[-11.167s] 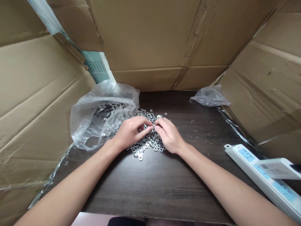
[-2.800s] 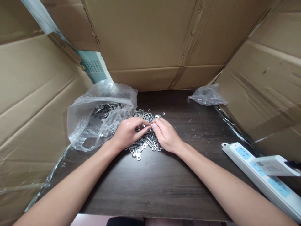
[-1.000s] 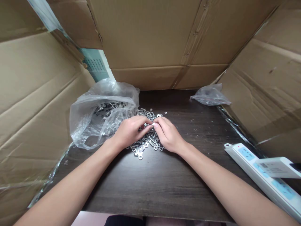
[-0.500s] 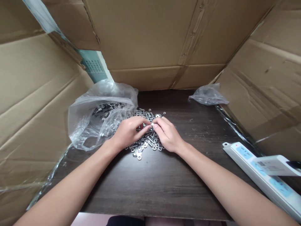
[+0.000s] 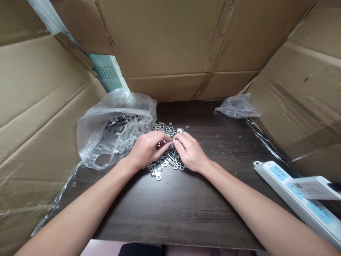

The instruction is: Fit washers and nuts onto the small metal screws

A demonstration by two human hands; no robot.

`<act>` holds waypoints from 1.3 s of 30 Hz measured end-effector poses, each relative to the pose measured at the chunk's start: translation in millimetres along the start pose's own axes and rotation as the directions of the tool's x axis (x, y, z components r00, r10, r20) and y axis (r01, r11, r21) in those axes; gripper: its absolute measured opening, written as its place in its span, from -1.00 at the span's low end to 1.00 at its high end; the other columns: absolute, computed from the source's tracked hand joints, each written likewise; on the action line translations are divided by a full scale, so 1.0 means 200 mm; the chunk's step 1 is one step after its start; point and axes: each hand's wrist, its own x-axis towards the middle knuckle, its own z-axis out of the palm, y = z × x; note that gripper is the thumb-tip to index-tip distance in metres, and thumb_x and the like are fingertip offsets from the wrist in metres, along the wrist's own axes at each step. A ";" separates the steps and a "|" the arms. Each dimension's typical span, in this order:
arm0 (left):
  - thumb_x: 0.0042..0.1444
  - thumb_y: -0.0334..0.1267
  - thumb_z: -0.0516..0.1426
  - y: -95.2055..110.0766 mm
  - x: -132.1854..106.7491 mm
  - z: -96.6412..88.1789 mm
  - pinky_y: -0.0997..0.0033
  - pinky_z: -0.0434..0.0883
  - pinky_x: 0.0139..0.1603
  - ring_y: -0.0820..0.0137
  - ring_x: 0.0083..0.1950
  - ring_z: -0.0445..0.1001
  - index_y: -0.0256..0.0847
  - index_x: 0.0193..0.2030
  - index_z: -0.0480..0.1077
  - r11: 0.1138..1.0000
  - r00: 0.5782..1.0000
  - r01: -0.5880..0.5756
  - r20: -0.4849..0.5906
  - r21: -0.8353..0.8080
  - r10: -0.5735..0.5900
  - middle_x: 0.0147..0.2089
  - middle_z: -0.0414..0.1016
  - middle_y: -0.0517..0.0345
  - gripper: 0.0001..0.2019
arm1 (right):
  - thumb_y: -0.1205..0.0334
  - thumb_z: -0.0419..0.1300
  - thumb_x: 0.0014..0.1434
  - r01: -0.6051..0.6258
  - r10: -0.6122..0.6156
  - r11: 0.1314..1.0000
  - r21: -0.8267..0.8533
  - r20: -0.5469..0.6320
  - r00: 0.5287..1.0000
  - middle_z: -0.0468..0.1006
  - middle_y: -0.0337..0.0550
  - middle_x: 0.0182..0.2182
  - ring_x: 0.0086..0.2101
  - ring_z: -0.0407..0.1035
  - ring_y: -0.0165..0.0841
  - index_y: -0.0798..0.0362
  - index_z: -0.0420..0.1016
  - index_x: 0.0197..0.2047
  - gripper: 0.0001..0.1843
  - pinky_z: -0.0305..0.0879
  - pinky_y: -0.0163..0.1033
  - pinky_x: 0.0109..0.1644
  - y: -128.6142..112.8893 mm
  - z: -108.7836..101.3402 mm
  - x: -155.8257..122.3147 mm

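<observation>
Metal fasteners: a pile of nuts, washers and bolts is lying on the dark wooden table at the centre of the frame, partly under both hands.
Left hand: is curling closed, thumb and forefinger pinching a small metal piece just above the pile.
Right hand: is pinching the same piece from the other side, its fingertips meeting the left's. The piece's kind is too small to tell.
Step in hand: the hands seem to be fitting or turning one fastener part against another.
Next move: is calling for a fine fingertip twist, with the piece held over the pile.
Around: a clear plastic bag holding more hardware is sitting left of centre, beside the pile. A small crumpled bag is lying upper right, and a white power strip lower right. Cardboard walls are enclosing the table.
</observation>
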 end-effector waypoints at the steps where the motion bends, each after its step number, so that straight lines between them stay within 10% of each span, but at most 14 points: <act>1: 0.30 -0.31 0.17 0.00 0.00 0.00 0.45 0.38 -0.28 0.45 -0.32 0.44 -0.28 -0.18 0.46 1.000 1.000 -0.003 0.001 0.004 0.003 -0.31 0.50 0.16 -0.92 | 0.29 -0.05 0.39 0.003 -0.003 1.000 0.002 -0.001 1.000 0.38 -0.17 -0.42 -0.32 0.26 -0.29 0.03 0.30 -0.32 -0.78 0.17 -0.17 -0.20 0.00 0.00 0.00; 39: 0.32 -0.29 0.15 0.01 0.00 0.02 0.43 0.46 -0.29 0.44 -0.31 0.51 -0.27 -0.17 0.48 0.999 0.999 -0.030 -0.024 0.018 0.030 -0.28 0.57 0.10 -0.89 | 0.26 -0.10 0.37 -0.072 0.070 0.995 0.067 0.033 0.997 0.37 -0.14 -0.39 -0.30 0.26 -0.26 0.02 0.24 -0.35 -0.76 0.14 -0.14 -0.19 0.00 -0.01 -0.01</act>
